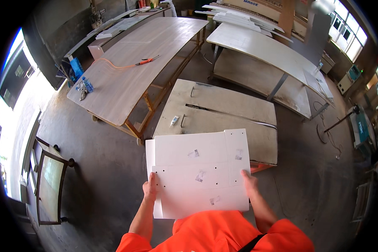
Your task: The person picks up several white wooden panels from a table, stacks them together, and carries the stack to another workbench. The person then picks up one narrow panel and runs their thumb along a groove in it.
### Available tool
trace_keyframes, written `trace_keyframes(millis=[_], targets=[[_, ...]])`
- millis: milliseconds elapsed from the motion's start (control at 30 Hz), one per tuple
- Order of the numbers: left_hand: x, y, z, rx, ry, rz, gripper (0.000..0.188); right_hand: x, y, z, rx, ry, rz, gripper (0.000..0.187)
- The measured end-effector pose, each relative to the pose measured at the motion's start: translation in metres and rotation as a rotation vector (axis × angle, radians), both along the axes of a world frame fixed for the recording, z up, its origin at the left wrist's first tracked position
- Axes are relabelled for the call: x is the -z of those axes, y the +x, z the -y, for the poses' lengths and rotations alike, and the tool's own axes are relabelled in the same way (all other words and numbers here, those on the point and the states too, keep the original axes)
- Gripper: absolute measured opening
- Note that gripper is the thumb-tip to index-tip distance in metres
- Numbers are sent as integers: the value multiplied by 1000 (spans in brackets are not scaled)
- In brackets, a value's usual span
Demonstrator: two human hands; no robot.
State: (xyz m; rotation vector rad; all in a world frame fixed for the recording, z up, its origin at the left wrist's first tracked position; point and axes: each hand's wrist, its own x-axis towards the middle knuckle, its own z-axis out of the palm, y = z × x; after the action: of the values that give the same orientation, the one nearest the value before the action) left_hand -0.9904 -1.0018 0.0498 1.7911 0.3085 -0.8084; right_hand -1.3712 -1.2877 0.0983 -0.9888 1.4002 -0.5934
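Note:
A stack of white panels is held flat in front of my orange shirt. Small dark holes and several printed labels show on the upper faces, and the panels lie slightly out of line with each other. My left hand grips the left edge, its thumb on top. On the right edge my right hand is closed too, with the thumb up along the side. The fingers under the stack are hidden. Just beyond the panels is a worn cream worktop with metal handles, a dark slot and a small white tube.
A long wood-topped table at the left bears an orange air blow gun and bottles. Another white-topped table stands far right, near stacked boards. A wheeled cart is at left, a pole stand at right.

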Motion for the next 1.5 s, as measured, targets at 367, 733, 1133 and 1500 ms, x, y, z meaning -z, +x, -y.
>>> trace_keyframes(millis=[367, 733, 1133, 1500], targets=[[31, -161, 102, -756, -367, -227, 65, 39, 71, 262, -572, 30, -249, 73], [47, -269, 274, -736, -275, -229, 83, 34, 204, 472, -983, 67, -230, 75], [17, -191, 239, -61, 711, 937, 65, 49, 120, 407, -427, -970, -509, 83], [0, 10, 291, 579, 311, 318, 39, 73, 50, 238, 89, -28, -3, 55]])
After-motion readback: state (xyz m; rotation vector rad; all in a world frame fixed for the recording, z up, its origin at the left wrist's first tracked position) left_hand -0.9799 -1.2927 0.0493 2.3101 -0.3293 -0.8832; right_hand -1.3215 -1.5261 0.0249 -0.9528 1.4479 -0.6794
